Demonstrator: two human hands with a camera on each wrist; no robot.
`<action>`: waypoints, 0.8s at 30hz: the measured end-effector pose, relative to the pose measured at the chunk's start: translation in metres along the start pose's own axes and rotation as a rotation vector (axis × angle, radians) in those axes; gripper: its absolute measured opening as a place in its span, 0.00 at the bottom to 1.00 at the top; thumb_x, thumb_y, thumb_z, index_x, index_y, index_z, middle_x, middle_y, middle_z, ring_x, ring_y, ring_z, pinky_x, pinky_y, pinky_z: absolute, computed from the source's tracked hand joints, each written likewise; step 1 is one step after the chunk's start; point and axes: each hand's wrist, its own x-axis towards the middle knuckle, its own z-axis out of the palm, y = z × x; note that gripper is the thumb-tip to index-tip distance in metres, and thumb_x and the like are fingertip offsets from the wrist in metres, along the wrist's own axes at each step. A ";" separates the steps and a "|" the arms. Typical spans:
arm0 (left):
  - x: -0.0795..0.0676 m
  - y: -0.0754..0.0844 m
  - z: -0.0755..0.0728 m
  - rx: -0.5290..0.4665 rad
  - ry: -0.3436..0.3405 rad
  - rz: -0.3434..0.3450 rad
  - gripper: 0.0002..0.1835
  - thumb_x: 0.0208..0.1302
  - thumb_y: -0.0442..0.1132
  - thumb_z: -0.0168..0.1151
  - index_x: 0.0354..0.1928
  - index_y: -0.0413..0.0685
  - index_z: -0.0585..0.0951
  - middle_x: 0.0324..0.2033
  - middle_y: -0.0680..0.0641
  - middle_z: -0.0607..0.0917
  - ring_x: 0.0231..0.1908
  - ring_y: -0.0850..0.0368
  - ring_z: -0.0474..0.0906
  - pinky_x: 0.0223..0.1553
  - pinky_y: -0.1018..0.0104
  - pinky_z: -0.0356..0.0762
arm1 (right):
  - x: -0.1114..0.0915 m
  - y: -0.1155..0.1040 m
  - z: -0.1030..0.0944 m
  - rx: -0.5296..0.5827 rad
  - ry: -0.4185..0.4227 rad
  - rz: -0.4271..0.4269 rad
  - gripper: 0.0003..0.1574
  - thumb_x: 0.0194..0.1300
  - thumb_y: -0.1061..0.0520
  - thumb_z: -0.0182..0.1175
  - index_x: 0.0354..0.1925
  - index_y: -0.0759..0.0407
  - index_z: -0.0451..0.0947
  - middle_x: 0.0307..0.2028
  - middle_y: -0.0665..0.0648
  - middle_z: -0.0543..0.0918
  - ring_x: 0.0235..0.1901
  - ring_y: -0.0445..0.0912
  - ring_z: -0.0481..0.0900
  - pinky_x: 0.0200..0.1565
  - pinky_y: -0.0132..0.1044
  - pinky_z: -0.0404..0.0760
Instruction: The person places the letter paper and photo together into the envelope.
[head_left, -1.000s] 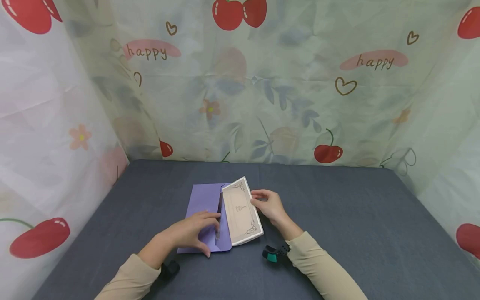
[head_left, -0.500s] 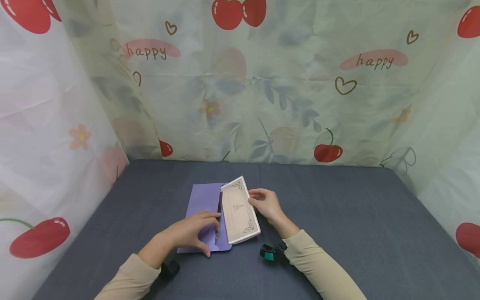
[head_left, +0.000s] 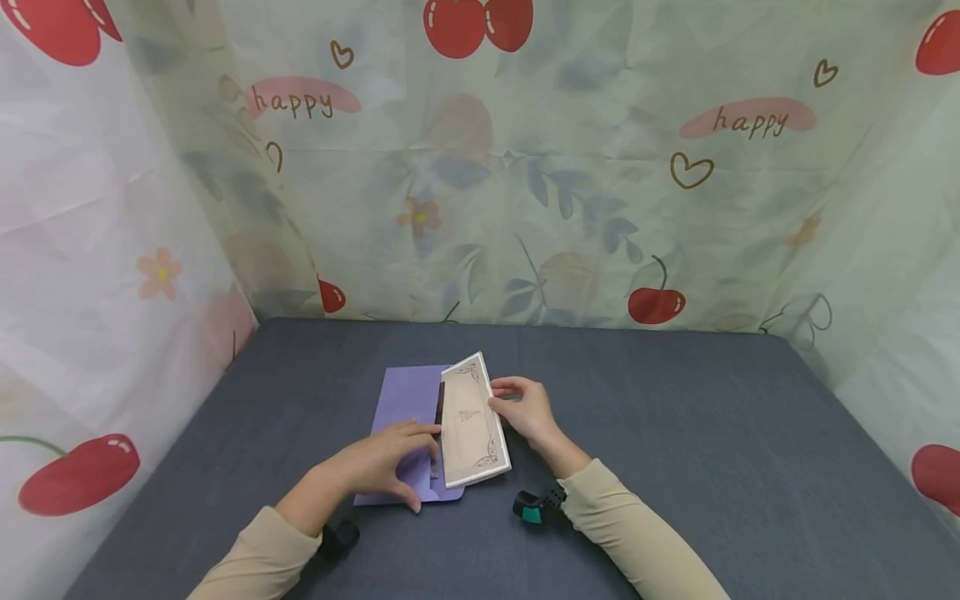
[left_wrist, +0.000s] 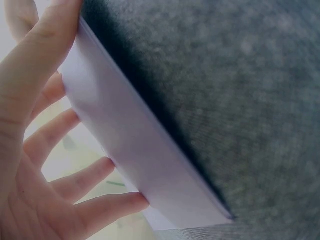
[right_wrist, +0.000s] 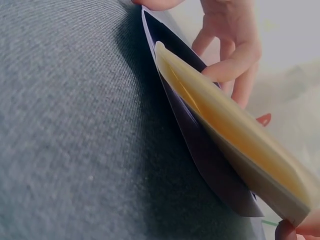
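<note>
A purple envelope [head_left: 408,396] lies on the dark cloth, its mouth turned to the right. My left hand [head_left: 378,461] holds it from above, thumb at the near edge and fingers bent at the mouth. In the left wrist view, spread fingertips touch the border of the envelope [left_wrist: 135,140]. At the right, a beige folded card [head_left: 472,425] with a white border and corner ornaments stands tilted over the flap. My right hand [head_left: 527,411] pinches its right edge. In the right wrist view, the card [right_wrist: 235,117] gapes at its fold beside the envelope's parted mouth.
The table [head_left: 667,417] has a dark grey cloth. Behind it and at both sides hang printed curtains [head_left: 495,200] with cherries and lettering. A dark band with a green patch [head_left: 532,514] sits under the right wrist.
My right hand has moved the folded card leftward, over more of the envelope's flap and closer to its mouth. The left hand and the envelope have stayed in place.
</note>
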 end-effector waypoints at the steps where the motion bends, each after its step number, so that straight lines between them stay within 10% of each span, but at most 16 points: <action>1: 0.000 0.000 0.000 0.001 0.001 0.000 0.31 0.38 0.54 0.75 0.44 0.50 0.75 0.63 0.42 0.71 0.64 0.37 0.63 0.64 0.42 0.61 | 0.000 0.000 0.001 0.001 0.000 0.002 0.18 0.53 0.68 0.61 0.45 0.68 0.79 0.38 0.66 0.83 0.25 0.39 0.79 0.29 0.33 0.82; 24: 0.000 0.002 -0.001 0.018 0.000 -0.001 0.31 0.38 0.54 0.75 0.45 0.50 0.75 0.63 0.44 0.71 0.63 0.40 0.65 0.63 0.44 0.64 | -0.008 0.001 0.014 0.019 -0.013 0.000 0.18 0.54 0.66 0.61 0.45 0.70 0.77 0.38 0.68 0.84 0.20 0.36 0.76 0.23 0.30 0.80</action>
